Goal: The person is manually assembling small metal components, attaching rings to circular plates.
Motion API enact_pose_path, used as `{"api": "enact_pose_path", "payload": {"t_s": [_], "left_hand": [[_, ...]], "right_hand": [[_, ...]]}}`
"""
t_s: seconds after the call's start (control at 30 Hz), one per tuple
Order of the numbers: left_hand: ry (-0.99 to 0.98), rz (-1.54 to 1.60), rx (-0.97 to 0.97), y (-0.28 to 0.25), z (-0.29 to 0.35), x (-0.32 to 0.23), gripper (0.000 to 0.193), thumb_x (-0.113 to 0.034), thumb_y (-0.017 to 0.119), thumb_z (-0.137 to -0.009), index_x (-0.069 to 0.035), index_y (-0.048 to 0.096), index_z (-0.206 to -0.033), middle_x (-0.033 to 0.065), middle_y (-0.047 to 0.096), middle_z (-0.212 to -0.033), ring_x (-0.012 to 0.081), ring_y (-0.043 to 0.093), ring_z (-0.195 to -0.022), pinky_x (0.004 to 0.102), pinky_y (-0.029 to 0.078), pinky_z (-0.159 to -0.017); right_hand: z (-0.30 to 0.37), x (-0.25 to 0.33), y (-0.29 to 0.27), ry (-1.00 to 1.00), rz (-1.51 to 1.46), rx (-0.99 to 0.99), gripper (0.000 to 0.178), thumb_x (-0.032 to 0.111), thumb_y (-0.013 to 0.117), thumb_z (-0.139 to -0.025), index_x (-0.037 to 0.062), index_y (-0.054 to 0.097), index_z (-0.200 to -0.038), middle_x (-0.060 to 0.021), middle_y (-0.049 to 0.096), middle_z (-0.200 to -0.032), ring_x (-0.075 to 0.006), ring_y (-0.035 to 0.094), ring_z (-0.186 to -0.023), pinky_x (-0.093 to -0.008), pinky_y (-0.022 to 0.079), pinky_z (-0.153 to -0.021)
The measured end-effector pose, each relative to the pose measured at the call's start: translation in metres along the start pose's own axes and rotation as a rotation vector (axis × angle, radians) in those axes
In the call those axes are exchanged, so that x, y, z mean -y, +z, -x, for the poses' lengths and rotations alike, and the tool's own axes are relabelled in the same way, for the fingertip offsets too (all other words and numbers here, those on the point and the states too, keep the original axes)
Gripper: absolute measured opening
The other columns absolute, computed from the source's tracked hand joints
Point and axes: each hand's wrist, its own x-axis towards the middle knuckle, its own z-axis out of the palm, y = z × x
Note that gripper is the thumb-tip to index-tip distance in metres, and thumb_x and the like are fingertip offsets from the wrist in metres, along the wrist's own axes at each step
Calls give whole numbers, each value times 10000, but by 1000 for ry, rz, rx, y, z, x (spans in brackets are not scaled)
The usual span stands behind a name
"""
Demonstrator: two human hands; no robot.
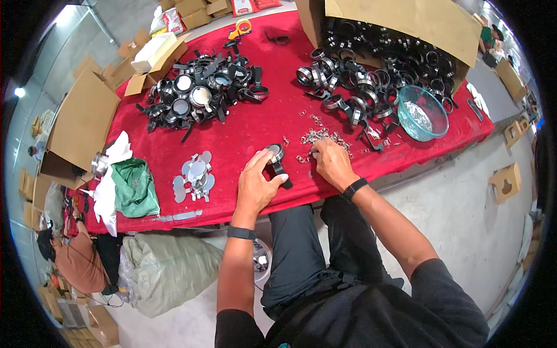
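My left hand (255, 184) is closed around a round black-and-silver ring part with a black handle (277, 153), held at the front of the red-covered table. The handle points toward me, past my thumb. My right hand (335, 164) has its fingers bent together at the near edge of a pile of small metal clips (319, 136); what its fingertips hold, if anything, is hidden. Thin grey discs (198, 170) with tabs lie to the left of my left hand. Farther back on the left is a heap of similar black ring parts (198, 95), several with pale round faces.
Loose black-and-silver rings (367, 93) spill from an open cardboard box (406, 26) at the back right. Beside them stands a clear bowl (442, 127) with shiny pieces. A green bag (134, 187) sits at left, tape dispenser (241, 28) far back. Another person (81, 262) works at lower left.
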Motion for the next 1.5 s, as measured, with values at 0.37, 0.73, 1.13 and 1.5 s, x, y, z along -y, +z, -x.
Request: {"api": "enact_pose_path", "payload": {"t_s": [0.37,0.73,1.13,1.5], "left_hand": [[-19,40,2,0,1,0,718,-222,945,-754,6,704,-1391,265,643,-1497,387,593,-1439,449,456,-1236],[0,-9,-3,1,-1,-1,704,-216,946,-753,11,708,-1376,271,653,-1478,391,599,-1429,447,464,-1225],[4,14,-29,2,1,2,707,-223,951,-745,23,710,-1362,265,661,-1469,389,616,-1409,442,474,-1216],[-4,41,-36,2,2,2,708,-219,959,-745,18,711,-1364,259,660,-1474,384,629,-1395,432,482,-1208]], "right_hand": [[-31,11,-24,424,-567,218,140,98,700,-1010,-20,732,-1077,-146,781,-860,-239,766,-736,-420,598,-687],[-20,35,-10,435,-594,373,150,126,734,-992,-17,762,-1027,-93,770,-817,-159,755,-746,-316,578,-595],[-3,49,3,-33,84,237,196,96,782,-830,46,740,-1015,-205,741,-902,-428,739,-891,-533,579,-808],[-8,42,-5,-213,-36,340,276,53,739,-887,41,744,-1162,-195,722,-994,-408,709,-990,-500,574,-884]]}}
